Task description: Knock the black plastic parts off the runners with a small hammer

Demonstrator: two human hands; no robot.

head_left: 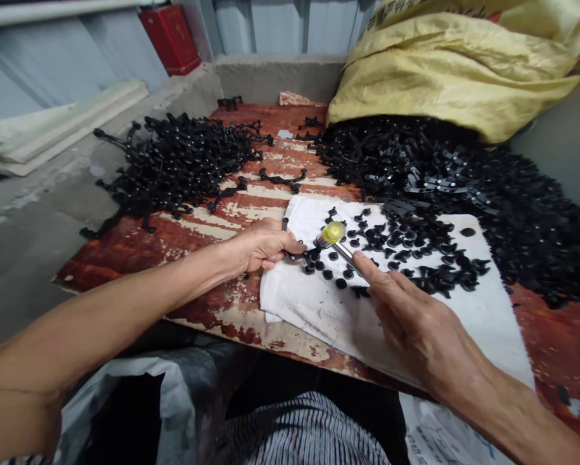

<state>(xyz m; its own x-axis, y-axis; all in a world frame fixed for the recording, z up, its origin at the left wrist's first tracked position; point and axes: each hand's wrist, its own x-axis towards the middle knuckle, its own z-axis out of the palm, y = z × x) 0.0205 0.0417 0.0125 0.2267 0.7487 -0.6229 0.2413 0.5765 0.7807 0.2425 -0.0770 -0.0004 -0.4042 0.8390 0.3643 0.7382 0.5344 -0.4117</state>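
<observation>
A person's left hand rests at the near-left edge of a white cloth spread on a worn, red-painted desk. Its grip is pinched on a small black part that lies against the cloth. The right hand comes in from the lower right, its grip closed around the metal handle of a small hammer. The forefinger lies along the shaft, and the yellow head hangs just above the cloth, close beside the pinched part.

Loose black caps are scattered across the cloth, thickest toward its far-right side. A tangled heap of black strips sits on the far-left of the desk. A larger heap of black pieces spills along the right side, from under a yellow sack slumped against the back wall. A red box stands on the ledge behind the left heap. In front of the desk, an open grey bag sits beside the person's striped garment.
</observation>
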